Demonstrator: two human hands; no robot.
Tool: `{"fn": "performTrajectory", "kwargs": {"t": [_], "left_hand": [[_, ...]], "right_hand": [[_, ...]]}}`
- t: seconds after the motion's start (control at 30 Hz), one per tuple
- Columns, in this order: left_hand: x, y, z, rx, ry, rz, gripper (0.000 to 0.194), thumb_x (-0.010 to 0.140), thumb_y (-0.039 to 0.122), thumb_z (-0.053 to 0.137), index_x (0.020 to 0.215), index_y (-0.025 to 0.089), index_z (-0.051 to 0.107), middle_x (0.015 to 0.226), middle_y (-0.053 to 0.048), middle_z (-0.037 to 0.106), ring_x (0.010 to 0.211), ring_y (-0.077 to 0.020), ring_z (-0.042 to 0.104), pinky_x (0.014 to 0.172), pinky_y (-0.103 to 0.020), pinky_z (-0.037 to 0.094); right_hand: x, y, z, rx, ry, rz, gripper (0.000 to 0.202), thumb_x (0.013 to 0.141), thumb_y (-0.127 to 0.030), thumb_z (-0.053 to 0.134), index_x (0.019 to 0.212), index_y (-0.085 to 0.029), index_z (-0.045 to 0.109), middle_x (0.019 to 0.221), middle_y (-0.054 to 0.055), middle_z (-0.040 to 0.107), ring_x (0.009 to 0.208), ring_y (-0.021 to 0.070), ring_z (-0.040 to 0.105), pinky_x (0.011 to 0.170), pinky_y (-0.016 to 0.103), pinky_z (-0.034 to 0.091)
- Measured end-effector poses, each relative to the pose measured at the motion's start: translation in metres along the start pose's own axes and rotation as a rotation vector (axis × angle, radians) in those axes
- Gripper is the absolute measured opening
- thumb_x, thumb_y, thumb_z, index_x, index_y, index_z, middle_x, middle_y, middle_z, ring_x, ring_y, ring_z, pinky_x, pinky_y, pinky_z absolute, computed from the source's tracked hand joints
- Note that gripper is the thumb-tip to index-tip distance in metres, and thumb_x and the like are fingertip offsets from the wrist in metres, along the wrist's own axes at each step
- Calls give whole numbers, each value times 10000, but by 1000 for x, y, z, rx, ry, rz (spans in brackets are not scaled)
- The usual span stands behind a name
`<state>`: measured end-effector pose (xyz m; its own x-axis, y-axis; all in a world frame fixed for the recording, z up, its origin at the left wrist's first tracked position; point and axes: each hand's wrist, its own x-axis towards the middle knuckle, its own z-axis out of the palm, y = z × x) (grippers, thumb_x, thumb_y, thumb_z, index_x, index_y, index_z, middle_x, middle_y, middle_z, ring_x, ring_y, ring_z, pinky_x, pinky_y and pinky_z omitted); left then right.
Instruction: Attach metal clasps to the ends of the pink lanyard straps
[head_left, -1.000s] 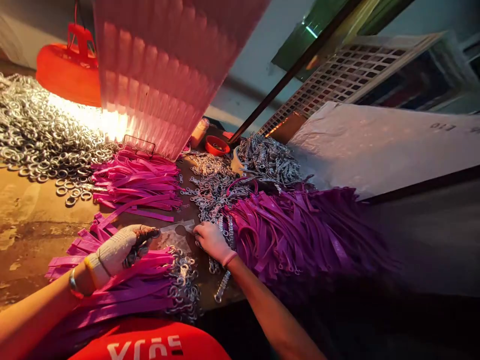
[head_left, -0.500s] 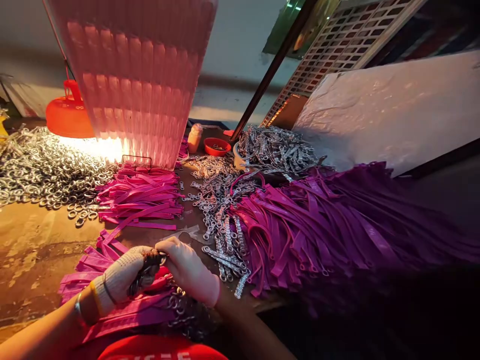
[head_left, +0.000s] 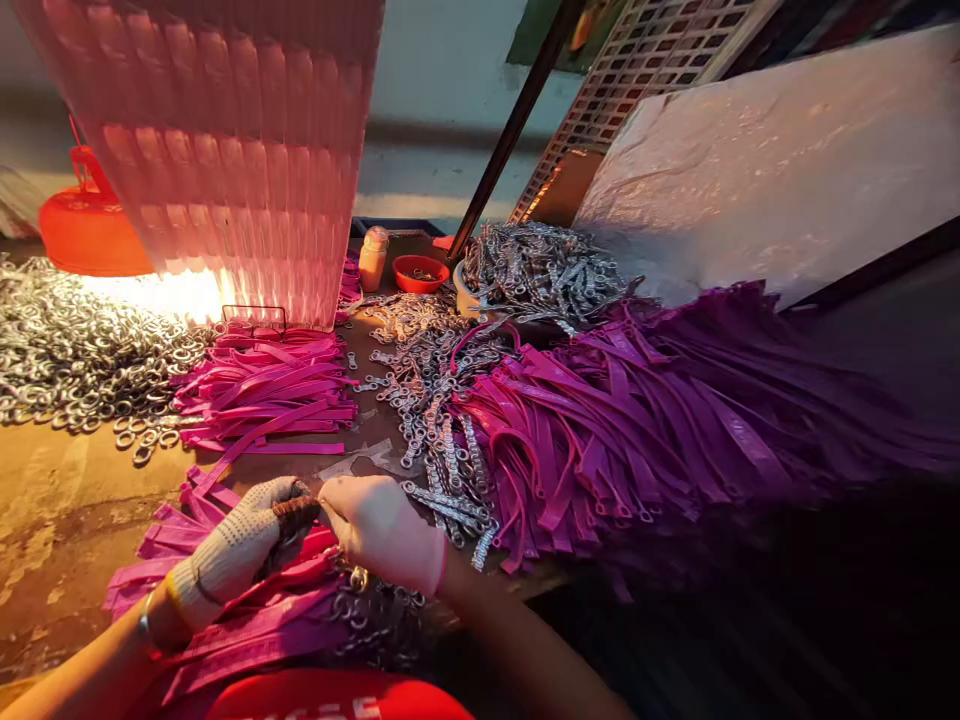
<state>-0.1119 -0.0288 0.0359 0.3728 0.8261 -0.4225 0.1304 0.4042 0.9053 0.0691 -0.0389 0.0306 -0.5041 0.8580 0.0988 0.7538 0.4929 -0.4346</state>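
Note:
My left hand, in a white dotted knit glove with dark, soiled fingertips, is closed around a dark thing mostly hidden in the palm; its kind is unclear. Touching its fingertips, my right hand, in a thin pale glove, is closed in a pinch on something too small to make out. Beneath both hands lie purple straps. A cluster of metal rings and links rests on the straps' right ends, below my right hand.
Ahead lies a pile of pink straps, with loose metal rings to its left. Metal chain pieces and a heap of purple straps spread to the right. A red lamp, ribbed plastic sheet, small red bowl and bottle stand behind.
The view has shifted slightly, so the background sits further left and higher. My left fingers have turned over the dark thing, hiding more of it; both hands still meet at the fingertips.

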Motion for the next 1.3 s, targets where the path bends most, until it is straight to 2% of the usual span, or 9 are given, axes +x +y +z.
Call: {"fn": "performTrajectory", "kwargs": {"t": [0.1,0.23,0.37,0.47,0.57,0.67,0.9,1.1,1.3], "left_hand": [[7,-5,7,-283,69,-94,333,697,444,723,733,200,500,506,83,414,415,-57,315,384,-164,262],[26,-10,6,-339,14,-172,334,643,412,747,782,196,533,533,89,411,412,-45,283,376,-150,238],[72,5,-18,152,-16,4,329,794,486,618,682,182,558,503,42,443,415,-83,352,395,-198,292],[119,24,-35,878,237,280,253,855,391,579,826,171,700,676,-28,629,634,-164,582,564,-244,459],[156,34,-35,1097,346,319,276,870,274,544,1023,163,746,1020,-127,684,934,-263,644,781,-339,506],[168,31,-22,1183,356,291,322,876,218,501,1093,153,731,1106,-172,645,868,-293,667,755,-394,506],[100,26,-29,1027,332,434,269,875,275,531,1010,148,726,1043,-132,692,980,-265,643,868,-371,506],[10,13,-30,263,134,-14,351,849,490,645,982,167,676,579,41,504,456,-89,374,415,-201,285],[-19,-2,-14,261,148,-43,364,870,506,601,925,152,665,569,48,466,470,-91,355,432,-209,288]], "right_hand": [[1,-4,13,104,171,147,168,1011,-247,502,946,-186,644,869,32,717,792,152,631,676,261,333],[1,4,18,117,104,252,219,997,-358,576,870,-196,651,807,23,718,751,164,644,634,267,313],[1,23,18,89,215,303,190,1015,-314,549,930,-182,656,875,44,732,783,171,658,665,270,330],[3,32,24,150,262,364,212,1034,-294,514,915,-183,650,843,35,725,763,160,660,663,258,348],[5,34,33,202,262,367,194,1024,-283,533,904,-191,653,853,32,731,788,155,671,676,236,374],[5,35,40,204,249,396,166,1012,-265,545,915,-194,659,845,32,735,777,157,676,679,228,395],[4,31,33,263,327,283,244,1039,-256,474,1220,-197,627,1074,67,747,980,184,687,842,253,461],[7,4,25,100,203,79,234,1018,-187,436,1167,-197,615,980,49,706,902,187,639,795,283,422],[-1,-21,23,-273,62,9,162,974,-165,437,1054,-173,578,870,73,637,785,232,586,663,345,341]]}}
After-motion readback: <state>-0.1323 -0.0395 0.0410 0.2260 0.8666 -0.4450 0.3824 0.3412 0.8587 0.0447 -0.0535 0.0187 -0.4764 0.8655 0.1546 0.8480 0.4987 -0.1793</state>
